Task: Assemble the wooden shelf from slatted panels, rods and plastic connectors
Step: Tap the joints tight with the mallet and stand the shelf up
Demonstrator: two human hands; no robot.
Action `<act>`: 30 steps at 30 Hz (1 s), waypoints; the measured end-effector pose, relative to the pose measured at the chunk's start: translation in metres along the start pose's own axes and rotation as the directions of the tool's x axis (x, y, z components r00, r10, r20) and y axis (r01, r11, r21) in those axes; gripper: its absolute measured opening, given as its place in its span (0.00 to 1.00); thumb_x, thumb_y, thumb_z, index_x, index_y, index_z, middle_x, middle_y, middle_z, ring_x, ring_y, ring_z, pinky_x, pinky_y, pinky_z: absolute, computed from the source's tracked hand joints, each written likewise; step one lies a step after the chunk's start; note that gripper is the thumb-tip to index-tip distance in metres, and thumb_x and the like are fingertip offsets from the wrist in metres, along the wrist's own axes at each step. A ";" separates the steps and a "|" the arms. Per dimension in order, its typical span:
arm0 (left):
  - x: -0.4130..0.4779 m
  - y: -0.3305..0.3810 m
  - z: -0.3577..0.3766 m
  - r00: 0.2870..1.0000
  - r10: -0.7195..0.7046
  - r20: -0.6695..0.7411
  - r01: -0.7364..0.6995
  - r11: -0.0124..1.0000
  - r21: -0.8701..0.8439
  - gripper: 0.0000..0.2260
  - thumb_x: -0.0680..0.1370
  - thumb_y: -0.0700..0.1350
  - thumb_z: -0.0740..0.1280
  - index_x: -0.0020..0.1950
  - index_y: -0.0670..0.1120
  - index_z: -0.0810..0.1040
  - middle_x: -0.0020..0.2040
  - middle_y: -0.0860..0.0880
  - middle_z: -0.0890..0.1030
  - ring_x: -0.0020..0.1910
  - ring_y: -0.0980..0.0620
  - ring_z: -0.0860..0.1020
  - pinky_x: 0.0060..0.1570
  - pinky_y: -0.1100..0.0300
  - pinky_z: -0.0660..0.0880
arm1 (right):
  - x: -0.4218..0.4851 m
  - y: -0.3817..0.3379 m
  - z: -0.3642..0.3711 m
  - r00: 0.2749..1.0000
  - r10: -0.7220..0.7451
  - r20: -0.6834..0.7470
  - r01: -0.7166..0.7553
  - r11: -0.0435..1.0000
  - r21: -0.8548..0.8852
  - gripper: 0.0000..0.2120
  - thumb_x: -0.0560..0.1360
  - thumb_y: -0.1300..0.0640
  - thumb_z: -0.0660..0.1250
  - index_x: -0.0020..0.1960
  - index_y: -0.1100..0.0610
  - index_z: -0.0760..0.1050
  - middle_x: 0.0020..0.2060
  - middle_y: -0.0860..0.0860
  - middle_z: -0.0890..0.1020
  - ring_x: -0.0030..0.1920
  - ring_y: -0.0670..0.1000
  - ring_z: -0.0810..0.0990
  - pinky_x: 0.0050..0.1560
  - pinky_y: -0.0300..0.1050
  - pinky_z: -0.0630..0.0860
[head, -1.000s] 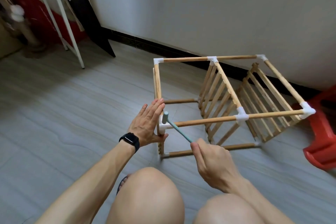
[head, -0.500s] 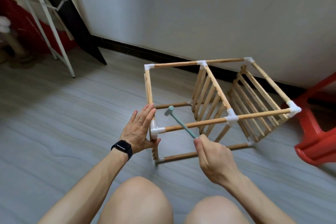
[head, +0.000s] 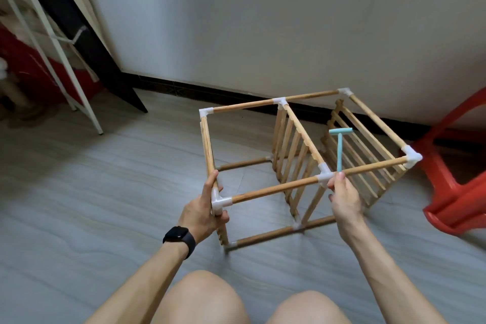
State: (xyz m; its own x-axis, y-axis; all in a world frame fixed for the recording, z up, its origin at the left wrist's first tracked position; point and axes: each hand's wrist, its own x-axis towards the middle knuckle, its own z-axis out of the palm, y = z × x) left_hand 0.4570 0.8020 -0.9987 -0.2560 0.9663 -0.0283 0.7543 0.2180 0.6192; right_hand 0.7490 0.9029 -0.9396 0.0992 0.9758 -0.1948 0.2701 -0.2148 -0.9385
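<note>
Wooden shelf (head: 273, 191) rests on the floor (head: 105, 192), just past the person's knees. It looks light, made of thin rods and white plastic corners, so it may wobble or pull apart if yanked. The best places to hold are the corners, where the rods meet.

The left hand (head: 202, 208) wraps its fingers (head: 210, 185) round the near corner connector (head: 219, 201) and the post under it, holding tight. The right hand (head: 344, 200) pinches the bottom of a small blue hammer (head: 339, 150), head up, right by the middle connector (head: 325, 176).

Farther back stand two slatted panels (head: 297, 155), then the wall (head: 263, 21).
</note>
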 end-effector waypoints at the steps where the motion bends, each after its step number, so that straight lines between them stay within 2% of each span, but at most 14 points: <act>1: 0.000 0.001 -0.001 1.000 -0.018 -0.018 0.017 0.999 -0.047 0.48 0.74 0.43 0.73 0.77 0.68 0.41 0.66 0.53 0.78 0.42 0.55 0.81 0.43 0.61 0.79 | 0.002 -0.002 0.003 1.000 0.018 0.006 -0.018 1.000 0.016 0.22 0.85 0.44 0.49 0.41 0.53 0.71 0.60 0.53 0.75 0.64 0.55 0.71 0.70 0.60 0.67; 4: -0.003 0.008 -0.008 0.997 -0.063 -0.047 0.056 0.990 -0.125 0.48 0.74 0.40 0.72 0.77 0.70 0.45 0.67 0.57 0.78 0.40 0.58 0.81 0.40 0.68 0.78 | 0.006 -0.009 0.003 0.995 0.096 0.019 -0.098 0.991 0.094 0.21 0.85 0.44 0.51 0.41 0.53 0.72 0.60 0.55 0.77 0.66 0.56 0.72 0.71 0.61 0.66; 6: -0.006 0.011 -0.019 0.997 -0.066 -0.051 0.057 0.986 -0.157 0.48 0.73 0.40 0.72 0.75 0.72 0.44 0.66 0.57 0.79 0.39 0.60 0.80 0.39 0.68 0.78 | 0.006 -0.016 -0.001 0.992 0.123 0.036 -0.127 0.978 0.163 0.20 0.85 0.45 0.51 0.42 0.53 0.74 0.58 0.56 0.78 0.66 0.57 0.74 0.71 0.60 0.66; 10: -0.004 0.011 -0.061 0.994 -0.081 -0.068 0.059 0.959 -0.279 0.47 0.68 0.42 0.73 0.72 0.79 0.51 0.59 0.51 0.82 0.38 0.49 0.84 0.40 0.50 0.83 | -0.007 -0.041 -0.004 0.999 0.022 0.040 -0.029 0.983 0.182 0.20 0.86 0.47 0.51 0.40 0.53 0.71 0.57 0.56 0.79 0.62 0.55 0.74 0.72 0.61 0.63; 13: 0.003 0.018 -0.097 0.989 -0.113 -0.091 0.062 0.900 -0.431 0.43 0.69 0.40 0.75 0.75 0.69 0.61 0.63 0.50 0.75 0.42 0.46 0.85 0.42 0.47 0.84 | -0.010 -0.064 0.000 0.993 -0.107 0.046 0.098 0.981 0.170 0.20 0.85 0.46 0.50 0.39 0.52 0.70 0.52 0.55 0.79 0.58 0.54 0.75 0.69 0.62 0.67; 16: 0.019 0.023 -0.122 0.955 -0.236 -0.178 0.096 0.817 -0.569 0.38 0.72 0.41 0.77 0.78 0.57 0.64 0.63 0.51 0.75 0.48 0.47 0.84 0.42 0.50 0.84 | -0.007 -0.086 0.009 0.970 -0.229 0.083 0.211 0.960 0.182 0.21 0.85 0.45 0.50 0.41 0.53 0.71 0.53 0.54 0.80 0.57 0.51 0.77 0.63 0.54 0.72; 19: 0.035 0.029 -0.131 0.944 -0.218 -0.248 0.051 0.838 -0.543 0.27 0.75 0.47 0.75 0.72 0.57 0.71 0.58 0.57 0.76 0.50 0.46 0.83 0.43 0.53 0.83 | -0.009 -0.099 0.019 0.938 -0.339 0.078 0.335 0.941 0.055 0.21 0.86 0.47 0.49 0.43 0.56 0.71 0.42 0.53 0.77 0.42 0.46 0.74 0.46 0.44 0.72; 21: 0.046 0.032 -0.130 0.944 -0.207 -0.257 0.050 0.859 -0.509 0.21 0.78 0.48 0.72 0.69 0.56 0.73 0.55 0.57 0.77 0.47 0.49 0.84 0.39 0.58 0.82 | -0.014 -0.089 0.026 0.914 -0.395 0.087 0.401 0.913 -0.069 0.20 0.86 0.47 0.49 0.45 0.56 0.72 0.37 0.51 0.74 0.38 0.47 0.73 0.43 0.48 0.73; 22: 0.053 0.033 -0.128 0.937 -0.221 -0.272 0.052 0.855 -0.516 0.20 0.78 0.49 0.71 0.69 0.55 0.73 0.56 0.55 0.77 0.45 0.50 0.84 0.37 0.60 0.81 | -0.018 -0.075 0.028 0.904 -0.419 0.081 0.426 0.898 -0.106 0.20 0.85 0.46 0.49 0.52 0.55 0.75 0.40 0.52 0.76 0.41 0.48 0.76 0.48 0.51 0.77; 24: 0.064 0.039 -0.127 0.915 -0.259 -0.310 0.055 0.840 -0.540 0.18 0.79 0.50 0.70 0.68 0.56 0.74 0.57 0.52 0.78 0.44 0.51 0.84 0.38 0.59 0.81 | -0.027 -0.042 0.032 0.903 -0.425 0.071 0.431 0.888 -0.161 0.26 0.83 0.41 0.48 0.71 0.55 0.70 0.57 0.55 0.79 0.57 0.52 0.79 0.63 0.55 0.76; 26: 0.076 0.044 -0.125 0.899 -0.265 -0.348 0.045 0.847 -0.530 0.11 0.80 0.52 0.68 0.62 0.60 0.76 0.53 0.52 0.80 0.45 0.51 0.83 0.42 0.56 0.81 | -0.037 -0.012 0.033 0.905 -0.416 0.094 0.426 0.879 -0.212 0.31 0.81 0.37 0.46 0.76 0.53 0.66 0.70 0.52 0.74 0.68 0.52 0.74 0.69 0.51 0.72; 28: 0.090 0.046 -0.124 0.892 -0.251 -0.375 0.052 0.882 -0.468 0.05 0.81 0.54 0.65 0.55 0.63 0.76 0.48 0.51 0.81 0.46 0.49 0.83 0.47 0.50 0.82 | -0.042 0.008 0.033 0.895 -0.423 0.143 0.447 0.847 -0.288 0.27 0.81 0.35 0.44 0.68 0.46 0.72 0.73 0.50 0.71 0.71 0.51 0.73 0.66 0.47 0.71; 29: 0.097 0.047 -0.124 0.889 -0.243 -0.389 0.066 0.907 -0.416 0.06 0.82 0.55 0.64 0.58 0.63 0.77 0.48 0.50 0.82 0.48 0.48 0.83 0.50 0.47 0.81 | -0.041 0.016 0.033 0.890 -0.422 0.175 0.457 0.821 -0.342 0.25 0.82 0.36 0.45 0.57 0.48 0.75 0.75 0.49 0.69 0.71 0.51 0.72 0.64 0.46 0.71; 30: 0.106 0.047 -0.123 0.886 -0.242 -0.395 0.097 0.931 -0.352 0.12 0.82 0.56 0.62 0.65 0.62 0.75 0.51 0.48 0.82 0.51 0.45 0.81 0.54 0.45 0.80 | -0.039 0.022 0.034 0.886 -0.414 0.209 0.464 0.792 -0.396 0.22 0.83 0.39 0.46 0.46 0.47 0.74 0.77 0.48 0.66 0.71 0.51 0.72 0.61 0.46 0.72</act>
State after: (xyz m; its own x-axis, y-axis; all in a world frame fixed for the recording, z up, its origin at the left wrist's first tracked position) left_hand 0.3909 0.8977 -0.8756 -0.6482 0.7494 0.1353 0.4645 0.2483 0.8500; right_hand 0.7188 0.8617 -0.9625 -0.2237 0.9620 0.1567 0.6396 0.2662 -0.7211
